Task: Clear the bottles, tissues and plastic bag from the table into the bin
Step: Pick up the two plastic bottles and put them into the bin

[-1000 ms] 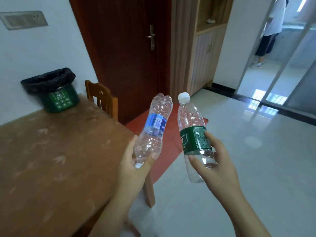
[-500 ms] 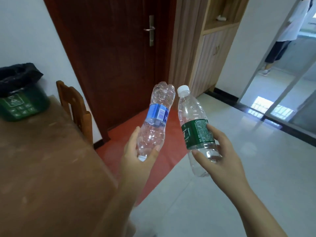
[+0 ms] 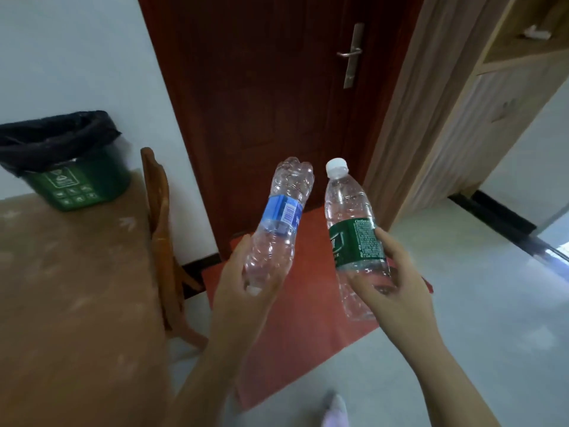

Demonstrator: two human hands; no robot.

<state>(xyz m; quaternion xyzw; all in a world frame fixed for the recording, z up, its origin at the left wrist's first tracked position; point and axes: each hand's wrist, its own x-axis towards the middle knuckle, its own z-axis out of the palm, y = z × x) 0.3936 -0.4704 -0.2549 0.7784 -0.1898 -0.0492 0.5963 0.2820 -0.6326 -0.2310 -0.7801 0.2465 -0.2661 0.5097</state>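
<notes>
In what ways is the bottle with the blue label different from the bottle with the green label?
The blue-label bottle is held by the left hand; the green-label bottle is held by the right hand. The blue-label bottle is turned upside down, base upward, while the green-label bottle stands nearly upright with its white cap on top. Both are clear plastic and held in the air, close together.

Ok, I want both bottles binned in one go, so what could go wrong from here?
The left hand grips the blue-label bottle upside down near its neck, so it might slip. The bin stands far off on the table, while the right hand holds the green-label bottle over the floor; a toss could miss.
</notes>
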